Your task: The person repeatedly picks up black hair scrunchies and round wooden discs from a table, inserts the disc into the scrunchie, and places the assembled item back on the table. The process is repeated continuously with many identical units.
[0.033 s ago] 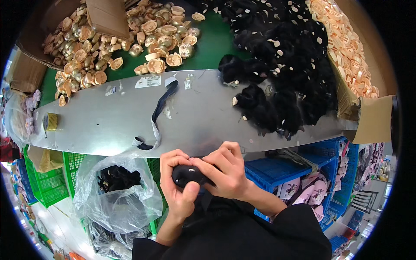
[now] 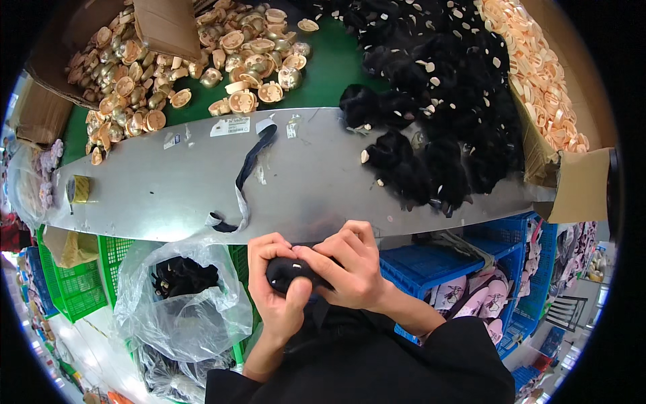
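Between both hands, just off the table's near edge, is a rounded black plush piece (image 2: 284, 272) with a small pale spot on top. My left hand (image 2: 274, 306) wraps it from the left, its thumb pressed against the near side. From the right, my right hand (image 2: 355, 275) grips the same piece with bent fingers and thumb. The fingertips of the two hands meet at its far side; its underside is hidden. Farther off on the right, many similar black furry pieces (image 2: 431, 161) with pale bits lie heaped.
A metal tabletop (image 2: 175, 195) bears a dark strip (image 2: 245, 175) and a tape roll (image 2: 79, 189). Face-like shells (image 2: 242, 101) lie piled at the far left. Peach pieces (image 2: 538, 81) fill a box at right. Below stand a plastic bag (image 2: 168, 330) and blue crates (image 2: 424, 266).
The black plush piece has shifted very slightly to the left in my fingers. Both hands keep their hold and almost the same place.
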Demonstrator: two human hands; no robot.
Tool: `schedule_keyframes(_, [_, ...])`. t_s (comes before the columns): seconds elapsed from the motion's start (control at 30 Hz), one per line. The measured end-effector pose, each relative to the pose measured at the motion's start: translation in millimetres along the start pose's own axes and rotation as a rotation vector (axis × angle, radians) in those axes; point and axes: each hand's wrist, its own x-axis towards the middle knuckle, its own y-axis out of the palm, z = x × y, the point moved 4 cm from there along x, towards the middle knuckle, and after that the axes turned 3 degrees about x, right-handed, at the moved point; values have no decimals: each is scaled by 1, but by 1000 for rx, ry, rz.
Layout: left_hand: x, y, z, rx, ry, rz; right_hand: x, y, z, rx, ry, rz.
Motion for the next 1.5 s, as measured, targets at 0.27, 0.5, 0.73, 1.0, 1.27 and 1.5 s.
schedule_keyframes(0.27, [-8, -1, 7, -46, -28, 37, -8, 1, 0, 28, 40, 18])
schedule_keyframes(0.5, [-10, 1, 4, -109, -97, 18, -10, 0, -1, 46, 50, 36])
schedule_keyframes(0.73, [-14, -2, 16, -61, -107, -2, -10, -2, 2, 164, 123, 17])
schedule_keyframes(1.0, [-15, 12, -2, -11, -35, 190, -34, -27, -21, 465, 334, 120])
schedule_keyframes(1.27, [-18, 32, 16, -19, -110, 233, -42, -57, -35, 203, 156, 304])
schedule_keyframes(1.5, [-9, 24, -2, 72, -57, 45, 38, -281, -176, -860, 299, -320])
